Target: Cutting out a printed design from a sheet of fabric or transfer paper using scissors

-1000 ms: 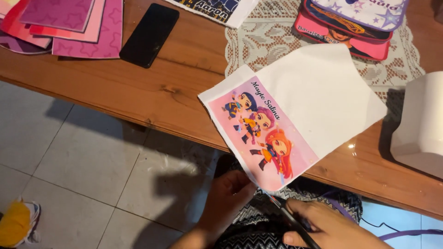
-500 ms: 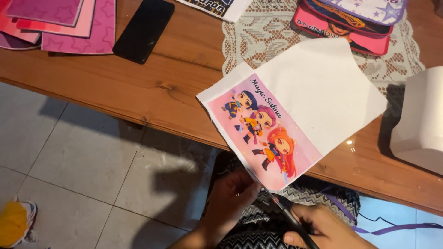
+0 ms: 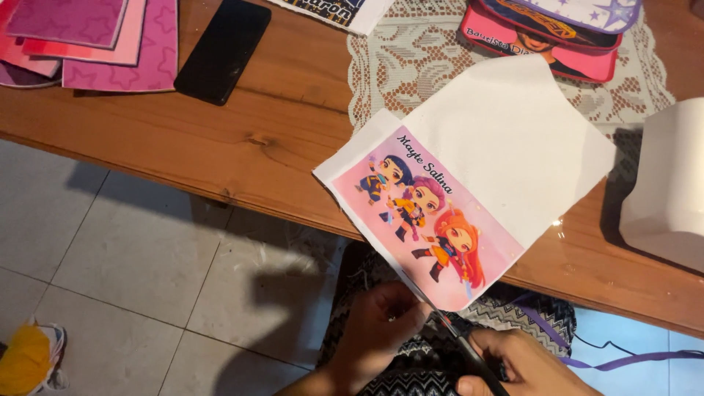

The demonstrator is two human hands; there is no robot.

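A white sheet [image 3: 506,139] with a pink printed picture of three cartoon figures [image 3: 422,216] hangs over the near edge of the wooden table [image 3: 242,147]. My left hand [image 3: 378,330] pinches the sheet's lower corner from below. My right hand [image 3: 517,367] grips dark scissors [image 3: 458,341], whose blades meet the sheet's lower left edge just beside the left fingers. Both hands are low in the head view, over my patterned lap.
A black phone [image 3: 222,50] and a stack of pink sheets [image 3: 88,37] lie at the back left. A lace mat [image 3: 440,51] carries pink printed cases [image 3: 550,29]. A white box-like object [image 3: 667,183] sits at the right. A yellow-and-white shoe [image 3: 29,359] rests on the tiled floor.
The view has shifted slightly; the sheet sits a little further right and lower. The scissors have crept up along the sheet's lower edge, and the left hand stays on the corner.
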